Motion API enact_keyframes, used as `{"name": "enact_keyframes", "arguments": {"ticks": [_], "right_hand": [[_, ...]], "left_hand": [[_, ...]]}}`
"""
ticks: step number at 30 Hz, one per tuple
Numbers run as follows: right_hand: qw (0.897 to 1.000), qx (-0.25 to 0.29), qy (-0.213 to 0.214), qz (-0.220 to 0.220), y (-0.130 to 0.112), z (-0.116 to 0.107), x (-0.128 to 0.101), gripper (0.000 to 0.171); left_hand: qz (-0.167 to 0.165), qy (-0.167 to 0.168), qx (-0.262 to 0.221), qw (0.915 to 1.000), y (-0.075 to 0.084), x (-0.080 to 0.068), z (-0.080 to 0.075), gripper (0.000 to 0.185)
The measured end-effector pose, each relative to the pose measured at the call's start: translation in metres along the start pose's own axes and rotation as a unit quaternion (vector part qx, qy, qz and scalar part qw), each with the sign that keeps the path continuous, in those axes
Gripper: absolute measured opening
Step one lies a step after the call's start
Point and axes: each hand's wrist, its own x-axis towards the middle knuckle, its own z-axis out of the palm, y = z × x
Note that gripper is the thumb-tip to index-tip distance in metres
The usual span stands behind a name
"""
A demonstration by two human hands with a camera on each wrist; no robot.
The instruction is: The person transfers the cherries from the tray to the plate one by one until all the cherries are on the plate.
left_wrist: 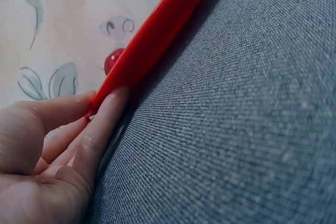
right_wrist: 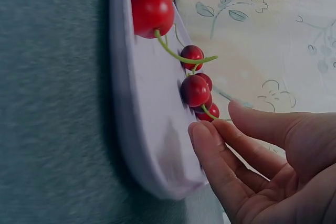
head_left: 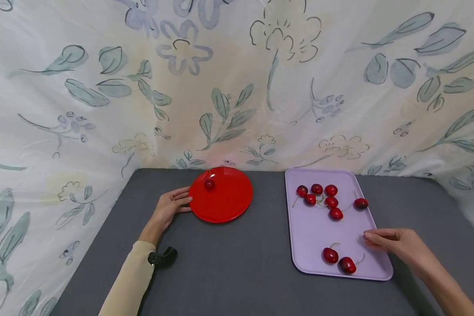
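My left hand (head_left: 168,208) holds the left rim of a round red plate (head_left: 225,199). In the left wrist view, the thumb and fingers (left_wrist: 89,140) pinch the plate's edge close over the dark cloth. One cherry (head_left: 209,184) with its stem lies on the plate near the back left. Over the right edge of a lilac tray (head_left: 312,237) hovers my right hand (head_left: 403,245), thumb and fingertips apart with nothing between them. Two cherries (head_left: 330,255) lie at the tray's front, nearest that hand. Several more cherries (head_left: 331,202) are grouped toward its back, and one cherry (head_left: 360,203) is at the right rim.
A dark grey cloth (head_left: 241,267) covers the table under plate and tray. Behind and to the left hangs a pale curtain (head_left: 205,109) with flowers and leaves. A black band (head_left: 163,257) is around the left wrist, over a cream sleeve.
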Motion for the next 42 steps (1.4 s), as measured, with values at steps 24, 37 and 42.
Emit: {"name": "enact_keyframes", "arguments": {"ticks": [24, 37, 42], "right_hand": [[0.997, 0.021, -0.069, 0.009, 0.001, 0.028, -0.014, 0.044], [0.987, 0.096, -0.130, -0.017, 0.008, 0.027, -0.013, 0.055], [0.985, 0.115, -0.131, -0.002, 0.009, 0.028, -0.016, 0.059]], "left_hand": [[0.009, 0.006, 0.008, 0.9999, -0.004, 0.000, 0.000, 0.054], [0.008, 0.005, 0.003, 0.9999, -0.004, 0.000, 0.001, 0.054], [0.008, 0.005, 0.004, 0.9999, -0.003, 0.000, 0.001, 0.054]]}}
